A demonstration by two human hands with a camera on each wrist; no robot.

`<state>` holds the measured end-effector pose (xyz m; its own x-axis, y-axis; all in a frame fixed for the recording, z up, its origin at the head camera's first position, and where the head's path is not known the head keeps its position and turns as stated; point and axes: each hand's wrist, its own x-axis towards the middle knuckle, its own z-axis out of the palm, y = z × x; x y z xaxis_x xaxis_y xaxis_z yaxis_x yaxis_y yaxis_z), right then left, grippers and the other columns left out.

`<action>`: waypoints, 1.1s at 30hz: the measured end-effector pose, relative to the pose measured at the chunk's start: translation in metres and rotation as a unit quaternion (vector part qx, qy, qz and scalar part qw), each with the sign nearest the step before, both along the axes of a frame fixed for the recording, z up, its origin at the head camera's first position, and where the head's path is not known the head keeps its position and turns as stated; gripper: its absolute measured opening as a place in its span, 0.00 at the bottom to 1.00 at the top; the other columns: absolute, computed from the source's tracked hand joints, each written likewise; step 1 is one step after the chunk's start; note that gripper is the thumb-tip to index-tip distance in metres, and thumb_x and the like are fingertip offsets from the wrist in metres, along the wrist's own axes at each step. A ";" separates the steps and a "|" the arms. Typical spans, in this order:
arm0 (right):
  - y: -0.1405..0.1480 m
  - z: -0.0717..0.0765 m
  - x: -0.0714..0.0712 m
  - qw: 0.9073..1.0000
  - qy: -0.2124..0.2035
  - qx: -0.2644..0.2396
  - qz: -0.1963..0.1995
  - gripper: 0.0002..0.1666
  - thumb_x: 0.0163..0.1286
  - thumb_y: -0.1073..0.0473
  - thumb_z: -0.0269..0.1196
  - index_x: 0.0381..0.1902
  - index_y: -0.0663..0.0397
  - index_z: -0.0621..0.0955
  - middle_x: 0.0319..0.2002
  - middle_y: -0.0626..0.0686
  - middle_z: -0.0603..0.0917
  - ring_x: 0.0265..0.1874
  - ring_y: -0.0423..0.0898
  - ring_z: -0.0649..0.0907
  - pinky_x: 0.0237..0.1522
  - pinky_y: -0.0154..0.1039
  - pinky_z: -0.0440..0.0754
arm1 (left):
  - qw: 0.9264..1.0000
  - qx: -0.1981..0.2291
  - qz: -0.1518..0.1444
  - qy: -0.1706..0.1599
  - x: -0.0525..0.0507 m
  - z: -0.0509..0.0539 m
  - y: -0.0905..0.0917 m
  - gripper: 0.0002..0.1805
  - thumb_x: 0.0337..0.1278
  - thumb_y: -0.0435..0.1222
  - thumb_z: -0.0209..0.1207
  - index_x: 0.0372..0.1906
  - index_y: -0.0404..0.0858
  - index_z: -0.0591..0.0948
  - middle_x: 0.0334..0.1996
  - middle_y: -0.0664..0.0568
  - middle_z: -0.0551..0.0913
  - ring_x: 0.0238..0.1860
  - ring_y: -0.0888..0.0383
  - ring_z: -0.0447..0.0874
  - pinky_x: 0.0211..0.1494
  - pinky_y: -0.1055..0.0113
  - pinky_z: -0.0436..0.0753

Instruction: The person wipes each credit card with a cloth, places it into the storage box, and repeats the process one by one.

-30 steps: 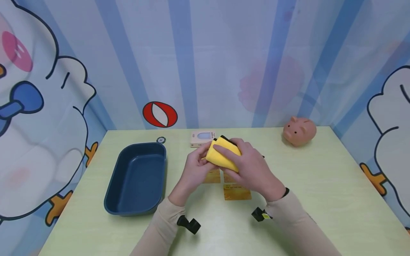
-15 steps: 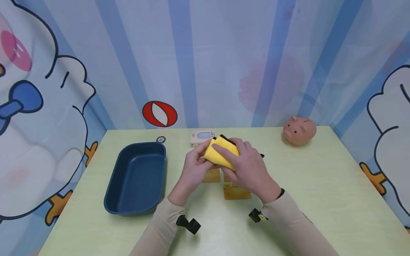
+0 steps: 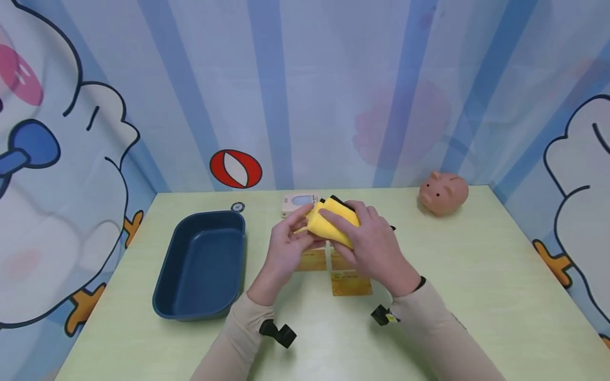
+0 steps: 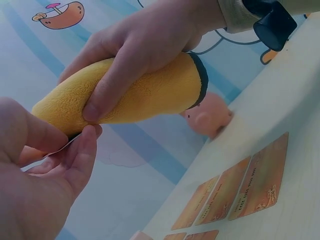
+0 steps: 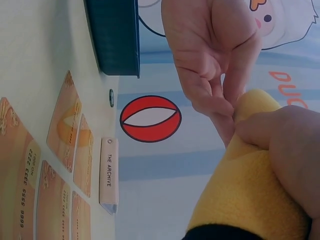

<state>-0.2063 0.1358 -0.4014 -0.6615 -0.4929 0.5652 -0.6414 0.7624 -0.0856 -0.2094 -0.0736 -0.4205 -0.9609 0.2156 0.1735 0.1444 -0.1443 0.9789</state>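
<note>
A soft yellow pouch [image 3: 329,227] with a dark rim is held above the table between both hands. The right hand [image 3: 381,248] grips its body, thumb along the near side. At the pouch's narrower end, the left hand [image 3: 281,248] pinches with thumb and fingertips. In the left wrist view a thin pale edge shows between the left hand's [image 4: 45,185] fingers, against the underside of the pouch [image 4: 155,95]; what it belongs to is unclear. The pouch [image 5: 240,195] has its dark rim at the bottom of the right wrist view. Its inside is hidden.
Several gold-orange cards [image 3: 351,284] lie below the hands. A deep blue tray [image 3: 202,270] stands left, with a small round disc [image 3: 238,207] behind it. A pale box [image 3: 296,202] sits behind the hands, a pink piggy bank [image 3: 443,194] at the back right.
The left hand has edged slightly left, and its fingers look more spread at the pouch's end. The pouch has tilted a little. The right hand keeps its grip.
</note>
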 end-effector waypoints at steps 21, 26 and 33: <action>0.017 0.006 -0.008 1.000 -0.014 -0.009 -0.020 0.35 0.70 0.51 0.72 0.73 0.35 0.76 0.59 0.67 0.77 0.45 0.63 0.81 0.33 0.57 0.86 | 0.999 0.023 0.026 -0.012 -0.001 0.006 -0.006 0.33 0.72 0.19 0.52 0.77 0.40 0.71 0.59 0.31 0.78 0.46 0.48 0.93 0.51 0.64 0.90; 0.021 0.004 -0.010 1.000 -0.004 -0.016 -0.024 0.34 0.70 0.52 0.71 0.72 0.36 0.77 0.57 0.68 0.78 0.42 0.63 0.81 0.31 0.56 0.84 | 0.999 0.031 0.028 -0.016 -0.001 0.007 -0.007 0.33 0.71 0.19 0.51 0.77 0.40 0.71 0.62 0.30 0.76 0.43 0.52 0.93 0.50 0.64 0.90; 0.027 0.003 -0.011 0.999 -0.005 -0.017 -0.036 0.32 0.70 0.52 0.69 0.72 0.35 0.77 0.57 0.67 0.78 0.40 0.62 0.81 0.28 0.55 0.82 | 0.999 0.026 0.035 -0.024 0.000 0.007 -0.008 0.33 0.70 0.19 0.52 0.77 0.40 0.72 0.58 0.33 0.78 0.43 0.49 0.93 0.49 0.63 0.91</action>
